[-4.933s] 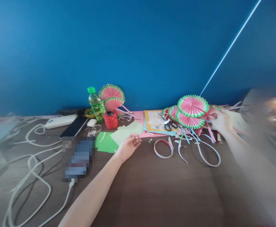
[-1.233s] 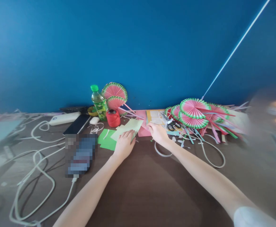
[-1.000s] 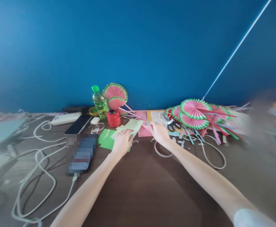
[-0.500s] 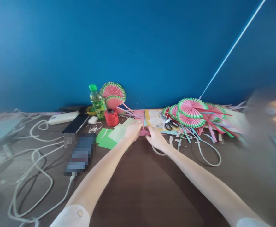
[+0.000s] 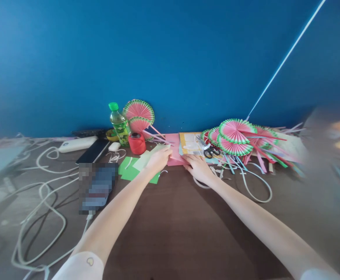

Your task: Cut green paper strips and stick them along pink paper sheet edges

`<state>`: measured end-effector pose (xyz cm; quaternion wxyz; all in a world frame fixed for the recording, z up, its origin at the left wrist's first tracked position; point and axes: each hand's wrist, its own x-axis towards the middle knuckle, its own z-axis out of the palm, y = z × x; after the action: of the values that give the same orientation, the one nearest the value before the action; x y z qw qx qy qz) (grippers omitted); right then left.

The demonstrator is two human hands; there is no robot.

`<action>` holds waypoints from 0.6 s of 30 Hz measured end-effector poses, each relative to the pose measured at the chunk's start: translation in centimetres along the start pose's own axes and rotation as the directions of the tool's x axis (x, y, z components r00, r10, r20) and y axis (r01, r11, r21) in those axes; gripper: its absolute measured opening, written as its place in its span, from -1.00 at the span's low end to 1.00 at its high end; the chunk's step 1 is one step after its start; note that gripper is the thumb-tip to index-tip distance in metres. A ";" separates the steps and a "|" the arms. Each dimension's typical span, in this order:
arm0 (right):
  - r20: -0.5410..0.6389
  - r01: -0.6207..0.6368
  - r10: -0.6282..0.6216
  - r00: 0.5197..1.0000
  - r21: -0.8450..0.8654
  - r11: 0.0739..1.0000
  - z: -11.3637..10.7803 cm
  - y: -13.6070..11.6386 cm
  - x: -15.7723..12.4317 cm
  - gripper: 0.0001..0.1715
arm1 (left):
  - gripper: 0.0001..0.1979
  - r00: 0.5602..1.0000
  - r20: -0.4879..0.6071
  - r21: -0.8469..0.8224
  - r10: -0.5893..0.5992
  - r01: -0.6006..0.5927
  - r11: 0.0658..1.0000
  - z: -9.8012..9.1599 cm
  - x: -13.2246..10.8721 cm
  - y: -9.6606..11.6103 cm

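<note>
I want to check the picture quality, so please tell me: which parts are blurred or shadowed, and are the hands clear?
In the head view, the left hand and right hand are readable, though soft; head view again: both side edges smear, the nearer phone is pixelated; head view too: shadow darkens the table beside the right arm.

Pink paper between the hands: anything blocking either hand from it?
Nothing visible. The left hand's fingertips are at the left side of the pink paper, the right hand's at its right. Scissors lie beyond the right hand, not between.
</note>
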<state>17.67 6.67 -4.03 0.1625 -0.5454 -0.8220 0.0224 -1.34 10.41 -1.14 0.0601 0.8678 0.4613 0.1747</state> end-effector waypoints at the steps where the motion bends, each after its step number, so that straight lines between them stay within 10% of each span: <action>1: -0.002 -0.001 0.001 1.000 -0.016 1.000 -0.1 -0.2 0.1 -0.57 | -0.75 1.000 -0.008 -0.006 -0.007 0.007 1.000 0.1 -0.1 0.0; 18: -0.048 0.004 0.008 0.999 0.251 0.968 0.0 -1.1 0.7 -0.65 | -0.50 0.998 0.047 -0.056 0.049 -0.046 0.997 2.3 -0.5 -2.3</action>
<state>16.44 6.86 -3.62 0.2501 -0.5217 -0.8078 0.1133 -2.57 11.49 -4.03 0.0907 0.8805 0.4339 0.1677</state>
